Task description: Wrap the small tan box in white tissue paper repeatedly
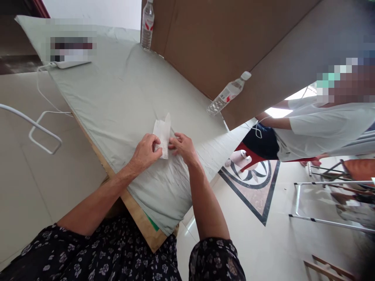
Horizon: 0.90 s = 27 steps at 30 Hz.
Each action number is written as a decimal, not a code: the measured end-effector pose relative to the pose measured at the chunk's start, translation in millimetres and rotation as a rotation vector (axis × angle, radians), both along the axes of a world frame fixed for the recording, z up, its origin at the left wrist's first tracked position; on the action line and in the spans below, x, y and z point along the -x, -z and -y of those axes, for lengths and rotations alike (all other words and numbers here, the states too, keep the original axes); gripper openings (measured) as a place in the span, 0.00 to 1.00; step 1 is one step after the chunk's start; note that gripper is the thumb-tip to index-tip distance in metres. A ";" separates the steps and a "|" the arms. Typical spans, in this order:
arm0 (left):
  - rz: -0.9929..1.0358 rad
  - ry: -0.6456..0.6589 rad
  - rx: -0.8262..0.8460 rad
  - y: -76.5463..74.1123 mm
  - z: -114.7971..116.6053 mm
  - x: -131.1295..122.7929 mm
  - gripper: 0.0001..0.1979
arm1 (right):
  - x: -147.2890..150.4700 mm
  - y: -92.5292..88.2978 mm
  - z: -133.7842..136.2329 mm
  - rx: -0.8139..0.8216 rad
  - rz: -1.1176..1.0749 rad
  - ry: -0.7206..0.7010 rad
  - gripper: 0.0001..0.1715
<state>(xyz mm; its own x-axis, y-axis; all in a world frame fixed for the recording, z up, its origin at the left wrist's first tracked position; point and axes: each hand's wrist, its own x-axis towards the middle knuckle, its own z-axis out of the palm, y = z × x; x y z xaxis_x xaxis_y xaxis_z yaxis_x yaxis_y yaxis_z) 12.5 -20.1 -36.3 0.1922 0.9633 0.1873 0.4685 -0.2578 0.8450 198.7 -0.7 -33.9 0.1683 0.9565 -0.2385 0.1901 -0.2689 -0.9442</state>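
Note:
A small folded white piece of paper, tissue-like, lies on the pale grey cloth that covers the table. From its left side my left hand holds it, fingers curled and the thumb lying over the lower part. Close to the paper's right edge is my right hand, with bent fingers apart and slightly blurred. Whether those fingertips touch the paper I cannot tell.
Two clear plastic bottles, one upright and one tilted in view, stand by a brown cardboard partition. A white device with a cable is at the far left. Another person in a white shirt sits beyond the partition.

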 end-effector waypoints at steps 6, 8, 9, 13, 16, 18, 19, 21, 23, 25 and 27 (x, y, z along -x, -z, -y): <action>-0.154 0.057 -0.032 -4.9 1.3 -1.9 0.29 | 15.4 6.5 -29.4 -0.008 -0.009 -0.115 0.22; -0.221 0.043 -0.004 -6.4 0.0 -3.0 0.25 | 16.3 9.3 -31.2 -0.019 0.008 -0.139 0.14; -0.237 0.035 0.013 -6.6 -1.1 -3.2 0.23 | 16.3 10.6 -30.6 -0.033 0.009 -0.144 0.13; -0.224 0.031 0.043 -5.6 -5.4 -2.3 0.18 | 16.9 14.0 -23.6 -0.191 -0.050 -0.144 0.12; -0.196 0.040 0.043 -3.3 -5.3 -1.1 0.17 | 19.0 13.4 -19.2 -0.302 -0.126 -0.157 0.11; -0.158 0.027 0.051 -0.2 -3.4 -0.5 0.19 | 19.8 11.7 -15.9 -0.320 -0.160 -0.177 0.10; -0.131 0.000 0.055 2.0 -2.4 -0.1 0.21 | 19.7 10.6 -13.7 -0.321 -0.172 -0.196 0.10; -0.082 -0.090 0.039 7.3 -1.8 1.4 0.27 | 18.8 8.8 -8.1 -0.336 -0.179 -0.240 0.09; -0.056 -0.164 -0.028 12.7 -4.0 3.9 0.35 | 16.7 7.9 -1.4 -0.372 -0.147 -0.288 0.08; -0.024 -0.125 -0.096 16.7 -8.7 7.3 0.40 | 13.4 7.6 5.1 -0.427 -0.073 -0.326 0.08; 0.022 0.002 -0.090 18.7 -13.9 11.1 0.35 | 8.4 7.0 11.2 -0.488 0.010 -0.359 0.10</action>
<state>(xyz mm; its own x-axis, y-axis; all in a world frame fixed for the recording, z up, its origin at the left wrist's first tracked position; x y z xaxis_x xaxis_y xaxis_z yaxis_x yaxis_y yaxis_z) 1.4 -6.2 -55.0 0.1887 0.9419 0.2777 0.4492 -0.3343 0.8285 190.3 -11.9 -40.9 -0.1848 0.9526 0.2418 0.1980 0.2771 -0.9402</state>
